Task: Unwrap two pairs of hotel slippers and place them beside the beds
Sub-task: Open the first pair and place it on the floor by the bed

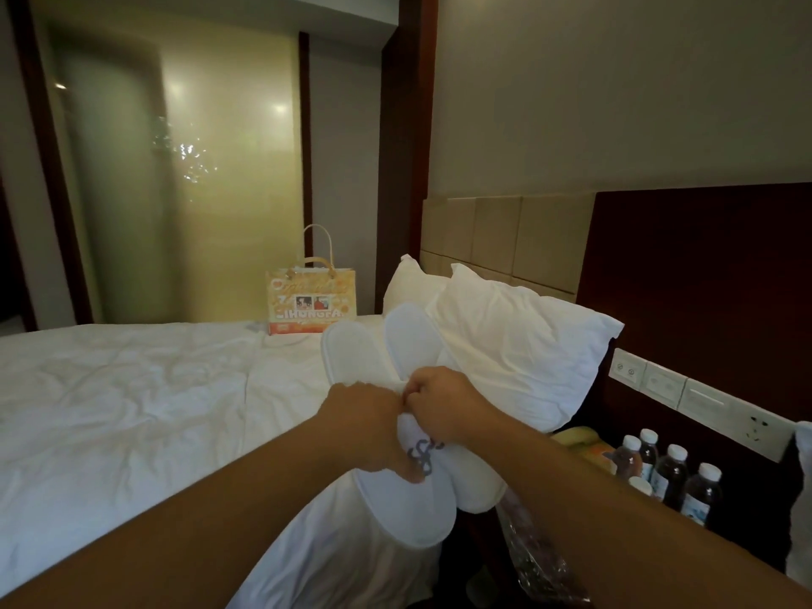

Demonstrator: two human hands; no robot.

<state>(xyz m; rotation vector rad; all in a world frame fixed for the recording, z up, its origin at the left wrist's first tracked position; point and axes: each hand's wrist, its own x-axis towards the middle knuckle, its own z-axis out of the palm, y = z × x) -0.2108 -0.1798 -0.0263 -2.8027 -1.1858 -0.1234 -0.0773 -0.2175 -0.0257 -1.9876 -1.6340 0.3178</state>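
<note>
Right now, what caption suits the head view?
Left hand and right hand grip white slippers near pillows on the bed.

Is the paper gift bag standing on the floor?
No, the gift bag stands on top of the white bed, near the pillows.

Both bare forearms reach forward and converge — the left hand (364,428) and right hand (444,406) meet knuckle to knuckle, both curled round the slippers (408,503).

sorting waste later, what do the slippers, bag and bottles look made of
The slippers look soft matte white fabric, probably non-woven: no sheen. The bag seems stiff glossy printed paper, perhaps laminated: it stands upright. The bottles look clear plastic: dark liquid shows through.
</note>
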